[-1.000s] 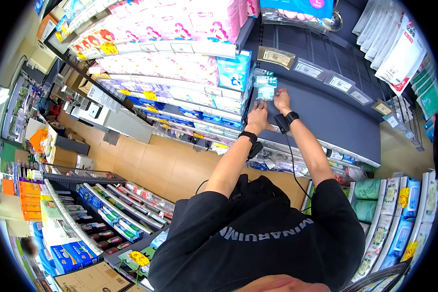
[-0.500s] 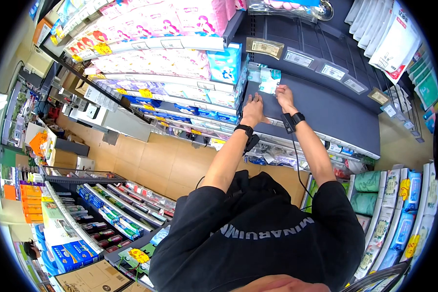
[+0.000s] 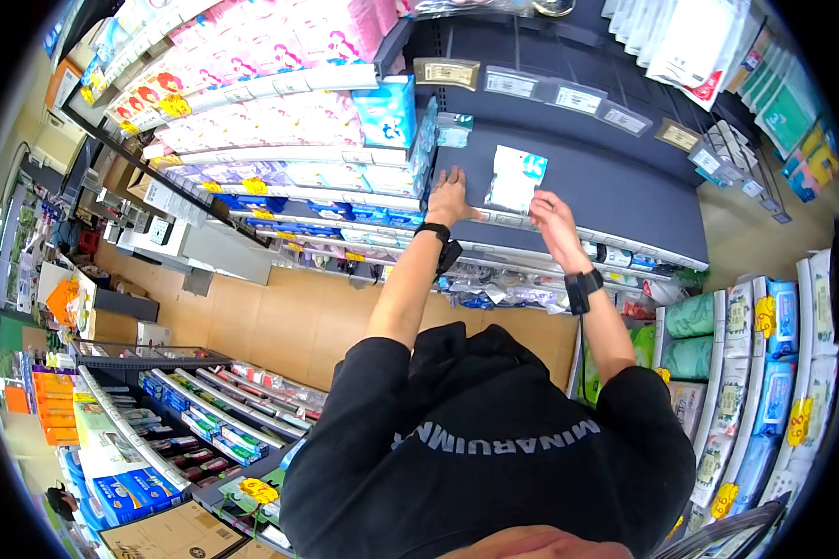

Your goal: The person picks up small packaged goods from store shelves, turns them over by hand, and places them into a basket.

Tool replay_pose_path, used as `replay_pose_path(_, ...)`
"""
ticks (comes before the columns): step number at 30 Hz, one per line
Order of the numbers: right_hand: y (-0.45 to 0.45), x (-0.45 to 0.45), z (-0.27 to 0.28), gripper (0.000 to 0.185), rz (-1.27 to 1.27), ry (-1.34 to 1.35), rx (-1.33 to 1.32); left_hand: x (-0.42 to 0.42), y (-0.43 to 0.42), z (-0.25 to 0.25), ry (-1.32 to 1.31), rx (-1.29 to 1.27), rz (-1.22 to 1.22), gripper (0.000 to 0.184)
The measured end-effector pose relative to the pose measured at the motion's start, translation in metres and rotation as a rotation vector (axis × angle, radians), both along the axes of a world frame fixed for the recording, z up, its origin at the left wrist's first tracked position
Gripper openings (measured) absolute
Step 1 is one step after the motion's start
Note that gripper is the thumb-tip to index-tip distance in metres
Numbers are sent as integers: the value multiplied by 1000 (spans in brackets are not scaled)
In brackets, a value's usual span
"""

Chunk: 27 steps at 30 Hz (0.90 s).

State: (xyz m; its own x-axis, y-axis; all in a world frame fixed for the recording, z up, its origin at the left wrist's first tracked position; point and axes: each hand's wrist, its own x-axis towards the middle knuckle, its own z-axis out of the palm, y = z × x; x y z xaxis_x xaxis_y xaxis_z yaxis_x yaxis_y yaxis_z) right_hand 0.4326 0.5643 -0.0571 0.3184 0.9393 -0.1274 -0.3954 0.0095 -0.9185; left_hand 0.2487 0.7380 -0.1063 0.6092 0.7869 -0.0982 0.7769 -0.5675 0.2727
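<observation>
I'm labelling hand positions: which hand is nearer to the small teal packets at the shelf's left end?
Left. The left hand is just in front of the teal packets; the right hand is farther off to the right, beside the white packet.

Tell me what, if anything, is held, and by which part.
The left hand, at the shelf, holds nothing. The right hand has its fingers at the near right corner of the white packet; whether they grip it is unclear.

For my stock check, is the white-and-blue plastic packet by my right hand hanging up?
No, the packet lies on the dark grey shelf.
</observation>
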Motion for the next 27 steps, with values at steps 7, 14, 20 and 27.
replay_pose_path(7,-101,-4,38,23,-64,86,77,8,-68,10,-412,151,-56,80)
replay_pose_path(14,-193,-16,60,20,-95,31,66,7,-212,78,-1116,-797,-36,34)
replay_pose_path(20,-263,-26,72,20,-77,0,28,-6,-298,96,-1243,-838,-4,30)
replay_pose_path(27,-344,-28,76,23,-52,-165,3,-19,-383,109,-1244,-895,51,28)
